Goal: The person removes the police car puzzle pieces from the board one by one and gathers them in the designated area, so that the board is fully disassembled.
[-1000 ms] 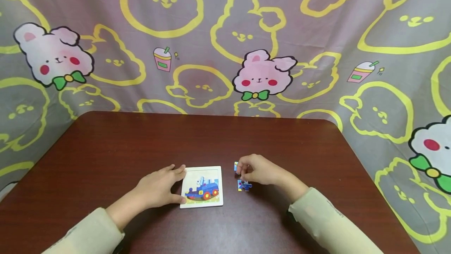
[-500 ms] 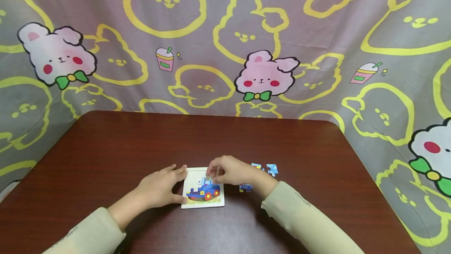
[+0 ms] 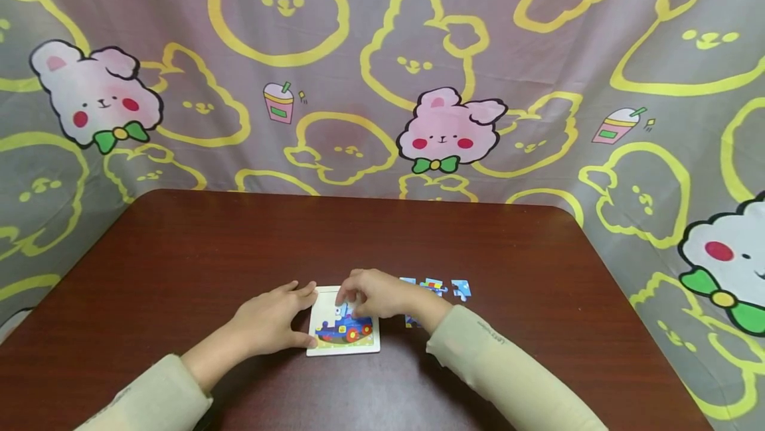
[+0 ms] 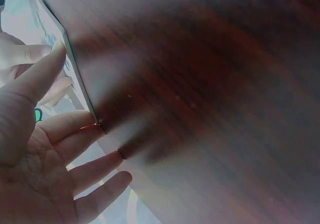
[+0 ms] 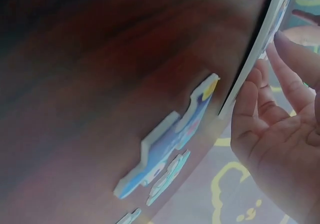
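A square white-framed jigsaw puzzle tray [image 3: 343, 352] with a blue train picture lies on the brown table. My left hand [image 3: 269, 319] steadies its left side, thumb at the near corner and forefinger at the far one, fingers spread and fairly straight. In the left wrist view, that hand's thumb and fingers [image 4: 45, 134] touch the tray edge. Over the upper right of the picture, my right hand [image 3: 379, 295] pinches a puzzle piece, mostly hidden by the fingers. Right of the tray lie loose puzzle pieces [image 3: 461, 289], one partly behind the right wrist; the right wrist view shows a blue piece [image 5: 165, 146] close up.
The dark brown table [image 3: 239, 238] extends around the tray, with rounded far corners. A grey curtain [image 3: 335, 86] printed with cartoon animals hangs behind it and along the sides.
My right hand has moved left from the loose pieces to above the tray, then a little farther left over the picture. The left hand stays at the tray's left edge.
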Available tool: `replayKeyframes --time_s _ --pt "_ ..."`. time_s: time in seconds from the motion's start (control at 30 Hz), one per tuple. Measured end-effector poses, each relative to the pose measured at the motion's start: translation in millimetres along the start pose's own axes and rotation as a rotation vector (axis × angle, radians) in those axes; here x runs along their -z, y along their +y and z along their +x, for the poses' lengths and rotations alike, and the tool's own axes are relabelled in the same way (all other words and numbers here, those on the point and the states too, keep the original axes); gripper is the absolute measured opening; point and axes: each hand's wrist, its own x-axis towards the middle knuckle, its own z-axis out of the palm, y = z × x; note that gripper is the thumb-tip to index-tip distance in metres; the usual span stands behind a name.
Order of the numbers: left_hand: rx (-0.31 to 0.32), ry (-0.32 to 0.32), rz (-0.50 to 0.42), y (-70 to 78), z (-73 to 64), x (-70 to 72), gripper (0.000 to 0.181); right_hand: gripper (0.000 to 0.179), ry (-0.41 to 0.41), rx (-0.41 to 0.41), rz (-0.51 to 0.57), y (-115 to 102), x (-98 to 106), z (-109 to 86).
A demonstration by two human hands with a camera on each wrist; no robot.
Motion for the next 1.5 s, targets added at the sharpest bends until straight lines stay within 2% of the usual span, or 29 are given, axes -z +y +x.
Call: replayKeyframes --time_s 0.2,0.67,0.97,1.5 --pt "0.005 0.001 0.0 -0.4 -0.2 -0.4 0.078 0.025 -0.016 0.022 -0.052 -5.3 -0.5 2.5" --pt "0.018 -0.002 0.008 0.8 -0.5 1.9 0.077 0.024 -0.041 -0.043 -0.067 -11.0 -1.4 7.8" --pt "0.026 -0.004 0.003 1.4 0.1 0.9 0.076 0.024 -0.046 -0.047 -0.035 -10.9 -0.4 4.9" --pt "0.012 -0.005 -0.001 2.3 1.0 0.6 0.078 0.021 -0.047 -0.005 0.075 -7.0 1.7 3.9"
